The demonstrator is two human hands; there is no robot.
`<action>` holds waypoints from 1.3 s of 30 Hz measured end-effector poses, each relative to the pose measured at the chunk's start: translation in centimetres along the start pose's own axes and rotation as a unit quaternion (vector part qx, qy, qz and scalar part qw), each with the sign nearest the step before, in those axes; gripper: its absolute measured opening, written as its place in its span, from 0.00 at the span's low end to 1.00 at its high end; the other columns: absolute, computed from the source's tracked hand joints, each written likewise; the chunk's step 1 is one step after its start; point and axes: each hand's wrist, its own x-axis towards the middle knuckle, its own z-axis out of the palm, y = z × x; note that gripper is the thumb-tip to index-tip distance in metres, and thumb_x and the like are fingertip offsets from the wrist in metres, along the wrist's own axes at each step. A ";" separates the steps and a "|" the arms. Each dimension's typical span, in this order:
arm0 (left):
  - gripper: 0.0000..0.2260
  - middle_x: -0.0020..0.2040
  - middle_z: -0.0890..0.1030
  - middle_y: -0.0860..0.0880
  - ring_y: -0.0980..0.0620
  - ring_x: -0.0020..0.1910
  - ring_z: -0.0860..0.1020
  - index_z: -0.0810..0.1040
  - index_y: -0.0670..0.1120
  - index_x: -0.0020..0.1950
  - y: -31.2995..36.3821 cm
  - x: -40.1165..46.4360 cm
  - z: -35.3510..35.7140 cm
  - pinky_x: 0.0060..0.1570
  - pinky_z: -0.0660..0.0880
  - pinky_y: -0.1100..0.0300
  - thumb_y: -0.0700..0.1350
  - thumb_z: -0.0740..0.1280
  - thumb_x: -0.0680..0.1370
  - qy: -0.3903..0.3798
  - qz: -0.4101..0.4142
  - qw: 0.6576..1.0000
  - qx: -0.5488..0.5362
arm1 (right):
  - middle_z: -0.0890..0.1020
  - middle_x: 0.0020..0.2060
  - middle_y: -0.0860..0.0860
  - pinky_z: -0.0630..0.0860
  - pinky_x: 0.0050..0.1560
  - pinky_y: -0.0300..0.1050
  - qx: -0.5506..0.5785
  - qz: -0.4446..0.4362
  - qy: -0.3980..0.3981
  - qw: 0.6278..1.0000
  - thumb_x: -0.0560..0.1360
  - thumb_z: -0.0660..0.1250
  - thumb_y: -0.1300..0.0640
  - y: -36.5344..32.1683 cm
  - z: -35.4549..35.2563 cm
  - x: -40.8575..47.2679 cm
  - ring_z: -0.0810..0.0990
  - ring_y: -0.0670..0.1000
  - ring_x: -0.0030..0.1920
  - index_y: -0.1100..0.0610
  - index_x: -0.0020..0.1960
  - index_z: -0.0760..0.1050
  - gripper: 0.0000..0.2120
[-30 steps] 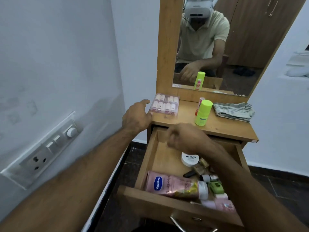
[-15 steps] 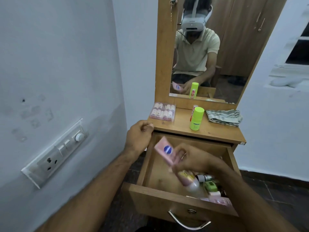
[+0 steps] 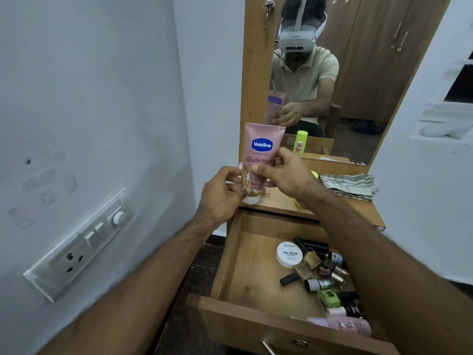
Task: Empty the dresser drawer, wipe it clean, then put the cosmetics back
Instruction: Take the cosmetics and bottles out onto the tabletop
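Observation:
A pink Vaseline lotion tube (image 3: 262, 147) stands upright, cap down, over the left end of the dresser top (image 3: 279, 203). My right hand (image 3: 286, 172) pinches its middle and my left hand (image 3: 222, 193) holds its lower part near the white cap. Below, the wooden drawer (image 3: 245, 267) is pulled open. Its right side holds a white nail-polish jar (image 3: 289, 253), several small bottles (image 3: 320, 270), a green item (image 3: 329, 298) and a pink pouch (image 3: 350, 325). The drawer's left half shows bare wood.
A striped cloth (image 3: 349, 185) lies on the dresser top at the right. A green bottle is mostly hidden behind my right hand. The mirror (image 3: 332, 80) stands behind. A switch panel (image 3: 84, 242) is on the left wall.
My right hand lifted the Vaseline tube out of the drawer and up over the dresser top. My left hand left the drawer's corner and now holds the tube's lower part.

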 end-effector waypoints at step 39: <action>0.13 0.55 0.81 0.56 0.56 0.53 0.79 0.78 0.55 0.62 -4.2 -7.2 6.9 0.63 0.71 0.55 0.45 0.69 0.78 -0.018 0.012 0.963 0.269 | 0.76 0.66 0.50 0.65 0.65 0.50 -0.530 0.120 -0.091 0.834 0.73 0.71 0.43 13.5 1.4 -9.2 0.70 0.56 0.68 0.44 0.66 0.73 0.23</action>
